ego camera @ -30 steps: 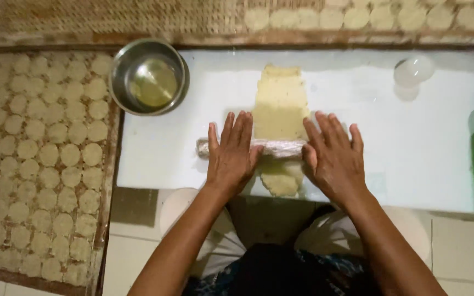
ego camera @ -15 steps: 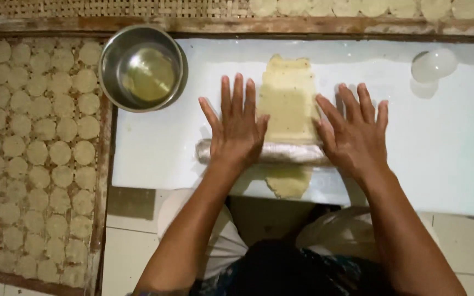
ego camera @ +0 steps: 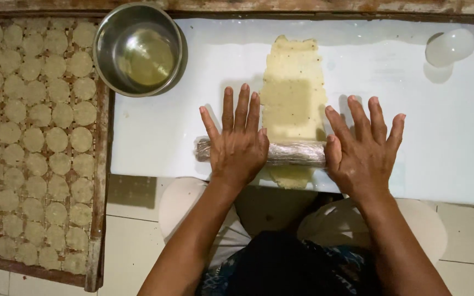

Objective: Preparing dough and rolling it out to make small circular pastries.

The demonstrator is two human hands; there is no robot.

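Observation:
A long strip of pale yellow dough lies on a white board. A rolling pin wrapped in clear film lies across the near end of the strip. My left hand presses flat on the pin's left part, fingers spread. My right hand presses flat on its right end, fingers spread too. A small bit of dough shows below the pin at the board's near edge.
A steel bowl with some liquid stands at the board's far left corner. A woven tray at the left holds several round dough discs. A clear round cutter or cup lies at the far right.
The rolling pin and both hands have stayed near the strip's near end, rolling slightly; the camera has moved closer, so bowl and dough appear larger.

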